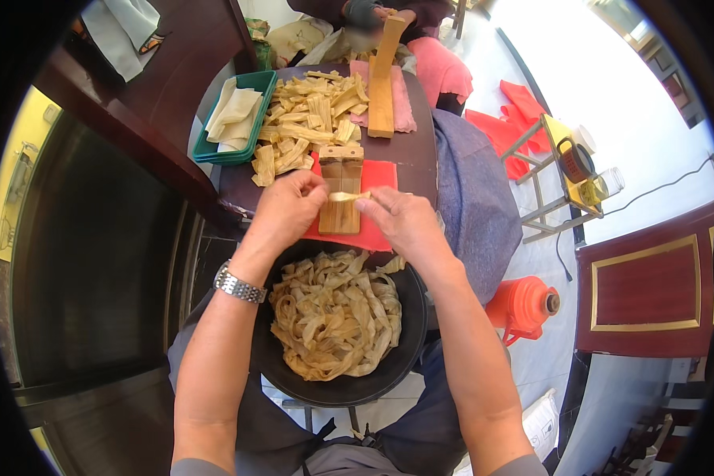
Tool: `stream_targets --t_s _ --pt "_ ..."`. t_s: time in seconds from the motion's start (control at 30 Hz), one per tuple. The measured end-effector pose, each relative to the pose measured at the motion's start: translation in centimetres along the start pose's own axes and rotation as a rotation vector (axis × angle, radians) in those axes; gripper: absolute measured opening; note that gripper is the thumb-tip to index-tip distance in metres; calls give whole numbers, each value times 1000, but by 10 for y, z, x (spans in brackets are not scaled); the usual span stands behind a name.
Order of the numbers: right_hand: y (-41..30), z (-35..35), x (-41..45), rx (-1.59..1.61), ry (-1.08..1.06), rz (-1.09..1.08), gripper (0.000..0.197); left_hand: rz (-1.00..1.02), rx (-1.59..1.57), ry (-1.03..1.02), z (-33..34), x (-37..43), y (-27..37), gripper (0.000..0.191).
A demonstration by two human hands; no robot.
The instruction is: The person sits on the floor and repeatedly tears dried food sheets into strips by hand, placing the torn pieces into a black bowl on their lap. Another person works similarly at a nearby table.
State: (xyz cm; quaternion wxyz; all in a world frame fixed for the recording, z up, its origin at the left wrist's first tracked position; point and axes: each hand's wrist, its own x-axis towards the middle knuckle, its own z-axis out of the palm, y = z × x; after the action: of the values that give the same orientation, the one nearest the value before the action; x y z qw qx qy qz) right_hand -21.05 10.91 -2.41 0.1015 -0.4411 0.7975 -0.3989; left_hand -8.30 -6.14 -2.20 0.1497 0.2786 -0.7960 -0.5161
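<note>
My left hand (294, 205) and my right hand (401, 217) hold the two ends of a short pale dried strip (346, 196), drawn across just above a wooden block tool (340, 223). The tool has a raised wooden piece with holes at its far end and rests on a red cloth (381, 178). Below my hands, a round black basin (413, 351) holds a heap of long, limp, twisted strips (333, 321). Past the tool, a pile of flat folded yellowish pieces (315, 110) covers part of the dark table (413, 154).
Green plastic trays (265, 113) with folded cloths stand at the table's left. Another person (416, 15) sits opposite, near a second wooden tool (382, 89) on a pink cloth. At right are a small stool (538, 172) bearing cups and jars, and an orange thermos (520, 303).
</note>
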Motion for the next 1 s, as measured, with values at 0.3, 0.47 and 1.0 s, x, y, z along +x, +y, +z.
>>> stream_targets --t_s 0.3,0.47,1.0 --pt "-2 -5 -12 -155 -195 233 48 55 413 75 2 -24 -2 24" --pt "-10 -12 -22 262 -285 160 34 39 131 -134 -10 -59 23 38" --pt "-24 -40 -44 1005 -469 507 24 -353 -429 -966 -15 -113 13 26"
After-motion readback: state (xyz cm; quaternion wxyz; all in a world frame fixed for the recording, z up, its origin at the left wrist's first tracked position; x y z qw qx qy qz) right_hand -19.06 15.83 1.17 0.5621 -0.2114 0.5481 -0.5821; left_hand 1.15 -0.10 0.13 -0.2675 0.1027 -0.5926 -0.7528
